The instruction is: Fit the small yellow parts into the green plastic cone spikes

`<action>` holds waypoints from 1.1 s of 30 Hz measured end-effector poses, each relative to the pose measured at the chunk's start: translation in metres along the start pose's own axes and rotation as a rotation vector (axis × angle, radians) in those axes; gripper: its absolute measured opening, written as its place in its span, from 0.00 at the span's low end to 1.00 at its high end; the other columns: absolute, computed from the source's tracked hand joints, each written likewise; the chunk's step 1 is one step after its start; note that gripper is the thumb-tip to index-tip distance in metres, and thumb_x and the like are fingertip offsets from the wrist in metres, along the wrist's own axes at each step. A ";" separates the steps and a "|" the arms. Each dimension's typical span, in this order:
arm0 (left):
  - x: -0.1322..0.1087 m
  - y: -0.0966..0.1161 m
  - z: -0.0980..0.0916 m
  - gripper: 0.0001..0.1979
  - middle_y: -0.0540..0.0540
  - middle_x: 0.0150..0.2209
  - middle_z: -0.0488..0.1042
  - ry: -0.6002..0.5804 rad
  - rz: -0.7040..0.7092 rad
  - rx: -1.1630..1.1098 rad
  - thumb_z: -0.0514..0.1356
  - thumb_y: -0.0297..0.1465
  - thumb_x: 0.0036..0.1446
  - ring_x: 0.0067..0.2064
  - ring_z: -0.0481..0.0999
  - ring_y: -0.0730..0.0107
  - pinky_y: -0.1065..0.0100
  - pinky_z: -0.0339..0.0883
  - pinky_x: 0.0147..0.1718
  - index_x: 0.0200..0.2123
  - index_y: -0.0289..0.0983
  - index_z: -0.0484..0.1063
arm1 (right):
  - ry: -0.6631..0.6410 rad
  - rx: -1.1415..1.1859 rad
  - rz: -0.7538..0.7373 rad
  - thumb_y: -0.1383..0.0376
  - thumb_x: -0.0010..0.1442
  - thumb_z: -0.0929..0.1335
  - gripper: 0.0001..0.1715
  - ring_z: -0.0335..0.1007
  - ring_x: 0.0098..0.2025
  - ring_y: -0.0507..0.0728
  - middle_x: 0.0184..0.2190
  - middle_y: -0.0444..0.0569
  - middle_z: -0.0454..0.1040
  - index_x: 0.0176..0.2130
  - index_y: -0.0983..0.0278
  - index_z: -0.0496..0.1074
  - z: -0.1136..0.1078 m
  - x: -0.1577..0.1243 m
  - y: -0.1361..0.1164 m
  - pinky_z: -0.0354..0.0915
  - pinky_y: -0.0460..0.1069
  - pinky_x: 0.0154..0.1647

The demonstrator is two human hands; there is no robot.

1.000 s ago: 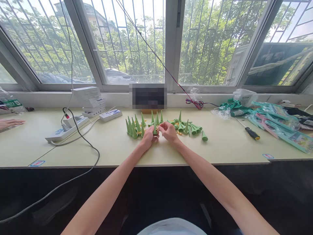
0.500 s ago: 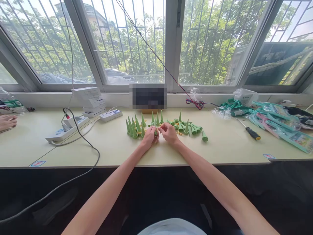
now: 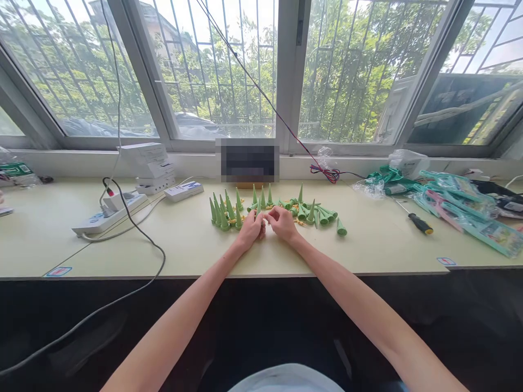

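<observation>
My left hand (image 3: 250, 231) is closed around a green cone (image 3: 259, 207), whose tip shows above the fingers while the rest is hidden. Close against it, my right hand (image 3: 281, 222) pinches thumb and forefinger together at the left fingertips. Whatever lies in that pinch is too small and covered to make out. Left of my hands, several green cones (image 3: 224, 221) stand upright with small orange-yellow pieces among them. Beyond the right hand is a looser group of green cones (image 3: 324, 218), mostly lying on their sides, with one cone (image 3: 341, 227) apart at the near right.
A power strip (image 3: 108, 213) with cables and stacked white boxes (image 3: 152, 169) occupy the table's left. A screwdriver (image 3: 420, 223) and plastic-wrapped teal packages (image 3: 466, 209) lie at right. Behind the cones stands a blurred dark box (image 3: 250, 160). Another person's hand (image 3: 1, 197) barely shows at the left edge.
My two hands have stayed almost in place, fingertips drawn slightly closer together. The other person's hand at the left has mostly left the view.
</observation>
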State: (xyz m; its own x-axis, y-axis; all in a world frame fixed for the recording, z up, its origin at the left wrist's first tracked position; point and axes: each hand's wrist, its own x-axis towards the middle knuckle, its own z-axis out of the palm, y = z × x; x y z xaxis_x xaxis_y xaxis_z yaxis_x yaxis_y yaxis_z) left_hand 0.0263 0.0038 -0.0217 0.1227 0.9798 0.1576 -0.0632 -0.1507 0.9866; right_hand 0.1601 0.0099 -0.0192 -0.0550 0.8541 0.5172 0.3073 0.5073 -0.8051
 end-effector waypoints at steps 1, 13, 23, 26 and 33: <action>0.000 0.000 0.000 0.13 0.53 0.21 0.65 0.004 0.006 0.002 0.59 0.36 0.60 0.16 0.63 0.76 0.73 0.54 0.14 0.30 0.40 0.56 | 0.000 -0.003 0.002 0.59 0.56 0.67 0.13 0.64 0.24 0.52 0.21 0.43 0.69 0.24 0.61 0.63 0.000 0.000 0.000 0.61 0.48 0.29; 0.001 -0.001 0.001 0.13 0.53 0.21 0.65 0.007 0.057 0.150 0.56 0.35 0.62 0.15 0.64 0.74 0.70 0.57 0.15 0.29 0.41 0.55 | 0.008 -0.034 0.014 0.59 0.56 0.67 0.13 0.63 0.24 0.53 0.21 0.45 0.70 0.23 0.61 0.64 -0.001 0.000 0.001 0.61 0.48 0.29; 0.000 0.000 0.001 0.13 0.53 0.21 0.65 0.013 0.046 0.137 0.56 0.36 0.62 0.16 0.65 0.74 0.70 0.58 0.15 0.29 0.41 0.55 | -0.013 -0.026 -0.016 0.59 0.56 0.67 0.15 0.61 0.24 0.52 0.20 0.43 0.67 0.23 0.61 0.62 -0.002 0.000 0.000 0.58 0.48 0.28; -0.001 0.001 0.001 0.12 0.53 0.22 0.65 0.012 0.040 0.172 0.54 0.35 0.64 0.16 0.65 0.74 0.70 0.59 0.15 0.30 0.41 0.54 | -0.028 -0.010 -0.012 0.59 0.56 0.67 0.14 0.61 0.24 0.52 0.20 0.42 0.67 0.23 0.61 0.62 -0.002 0.000 0.000 0.59 0.48 0.29; 0.003 -0.003 -0.002 0.10 0.55 0.22 0.65 -0.012 0.057 0.234 0.50 0.34 0.66 0.17 0.66 0.76 0.71 0.61 0.17 0.31 0.40 0.53 | -0.037 -0.001 -0.009 0.60 0.56 0.66 0.13 0.60 0.24 0.52 0.20 0.42 0.67 0.24 0.62 0.62 -0.001 0.000 0.003 0.58 0.48 0.28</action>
State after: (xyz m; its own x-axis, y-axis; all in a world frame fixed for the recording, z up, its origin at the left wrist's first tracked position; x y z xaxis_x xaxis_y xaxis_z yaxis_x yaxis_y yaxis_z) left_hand 0.0246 0.0073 -0.0245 0.1375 0.9674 0.2124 0.1602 -0.2334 0.9591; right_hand 0.1623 0.0116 -0.0213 -0.0931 0.8530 0.5135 0.3077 0.5152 -0.8000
